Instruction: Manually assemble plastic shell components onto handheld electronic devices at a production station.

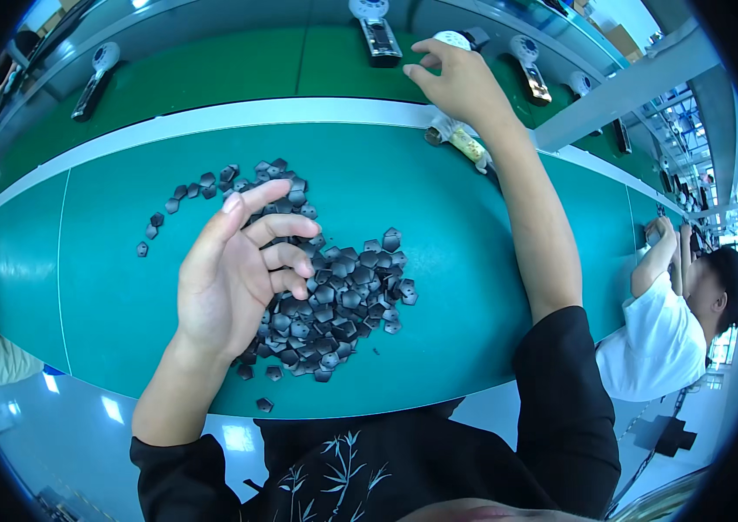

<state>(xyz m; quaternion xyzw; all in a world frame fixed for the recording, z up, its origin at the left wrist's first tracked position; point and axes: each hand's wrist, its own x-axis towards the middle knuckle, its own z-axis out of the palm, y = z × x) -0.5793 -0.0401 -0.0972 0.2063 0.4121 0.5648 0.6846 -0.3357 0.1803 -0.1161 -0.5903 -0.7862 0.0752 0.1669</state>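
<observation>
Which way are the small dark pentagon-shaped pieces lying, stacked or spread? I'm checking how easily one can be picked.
Spread: the small dark pentagon-shaped pieces lie in a loose, overlapping heap on the teal mat, strays scattered around its edges.

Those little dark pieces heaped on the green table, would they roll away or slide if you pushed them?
The dark pieces look flat and angular, so they would probably slide, not roll. They seem thin and light, likely scattering easily; several strays already lie apart. The left hand hovers over the heap.
</observation>
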